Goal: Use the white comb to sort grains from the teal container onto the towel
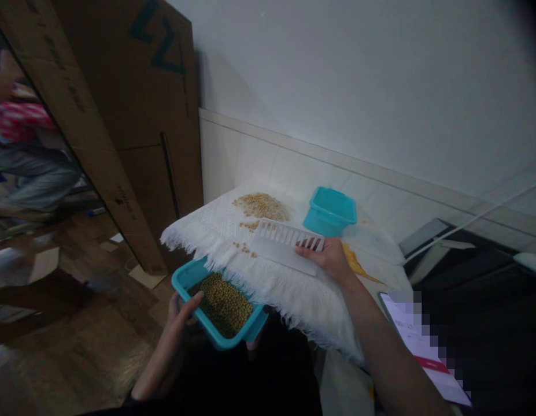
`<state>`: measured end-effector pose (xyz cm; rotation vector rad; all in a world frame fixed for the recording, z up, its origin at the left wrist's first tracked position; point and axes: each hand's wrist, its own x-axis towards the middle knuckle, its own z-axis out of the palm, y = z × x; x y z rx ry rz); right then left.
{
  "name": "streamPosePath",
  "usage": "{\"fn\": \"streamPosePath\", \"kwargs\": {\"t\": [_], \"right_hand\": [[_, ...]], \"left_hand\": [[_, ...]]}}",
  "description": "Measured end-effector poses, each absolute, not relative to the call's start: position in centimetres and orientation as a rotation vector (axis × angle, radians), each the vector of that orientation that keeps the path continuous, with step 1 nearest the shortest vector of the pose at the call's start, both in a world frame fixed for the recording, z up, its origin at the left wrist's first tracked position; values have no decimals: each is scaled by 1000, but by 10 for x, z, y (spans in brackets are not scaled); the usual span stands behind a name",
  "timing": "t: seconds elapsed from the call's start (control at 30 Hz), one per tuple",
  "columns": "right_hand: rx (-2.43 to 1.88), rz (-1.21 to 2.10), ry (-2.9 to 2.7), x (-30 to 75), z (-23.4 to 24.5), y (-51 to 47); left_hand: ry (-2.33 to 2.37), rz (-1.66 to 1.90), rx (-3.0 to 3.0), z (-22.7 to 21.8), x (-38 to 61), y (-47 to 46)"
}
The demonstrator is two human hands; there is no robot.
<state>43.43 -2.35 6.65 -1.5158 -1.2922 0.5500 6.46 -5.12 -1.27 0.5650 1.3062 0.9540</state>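
My left hand (pixel 185 318) grips the rim of a teal plastic tub (pixel 220 345), thumb over the edge. Yellowish beans (pixel 228 306), like soybeans, fill much of it, and it sits just under the fringed edge of a white cloth (pixel 207 231). In my right hand (pixel 328 260) is a white plastic tray (pixel 283 251) with a row of slots along one side, held low over the cloth. Beyond the tray a pile of the same beans (pixel 261 205) lies on the cloth, with several loose beans (pixel 244 248) nearer the front edge.
A second teal tub (pixel 332 211) stands at the back by the wall (pixel 380 92). A yellow item (pixel 354 260) lies near my right wrist, and a phone-like screen (pixel 424 346) is at right. A tall cardboard box (pixel 133 115) rises at left; a person (pixel 29 156) is beyond it.
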Motion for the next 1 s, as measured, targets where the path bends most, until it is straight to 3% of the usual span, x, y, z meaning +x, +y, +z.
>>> {"fn": "streamPosePath", "kwargs": {"t": [0.5,0.73,1.0], "right_hand": [[-1479,616,-1322,430,70,-28],[-1437,797,-1375,417,74,-34],[-1489,576,-1289,428,86,-30]], "left_hand": [[1314,926,590,-8,65,-52],[1313,950,599,-9,65,-54],[1308,947,560,-2,67,-54]]}}
